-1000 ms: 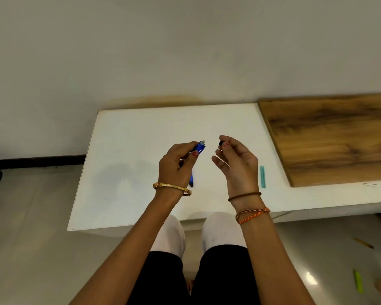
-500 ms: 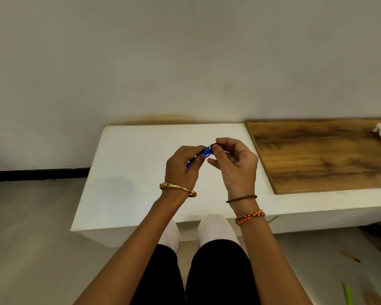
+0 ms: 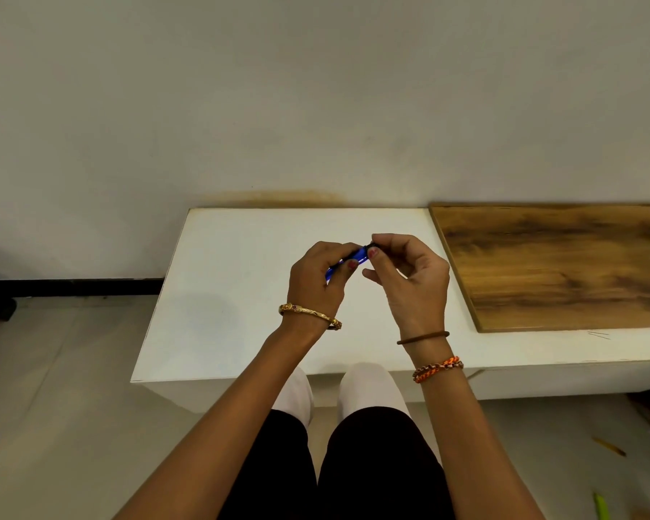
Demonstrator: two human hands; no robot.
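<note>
While my left hand [image 3: 318,283] grips a blue pen [image 3: 348,261], mostly hidden by fingers, above the white table [image 3: 237,264], my right hand [image 3: 409,275] pinches its small dark tip [image 3: 373,246], barely visible.

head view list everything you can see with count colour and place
blue pen: one, blue, held above the white table
dark end piece: one, black, at the pen's right end
white table: one, white, against the wall
wooden board: one, brown, on the table's right part
yellow stick: one, yellow, floor at lower right
green stick: one, green, floor at bottom right
gold bangle: one, gold, left wrist
wrist bands: two, brown and orange, right wrist
left hand: one, grips the pen
right hand: one, fingers pinch the end piece
</note>
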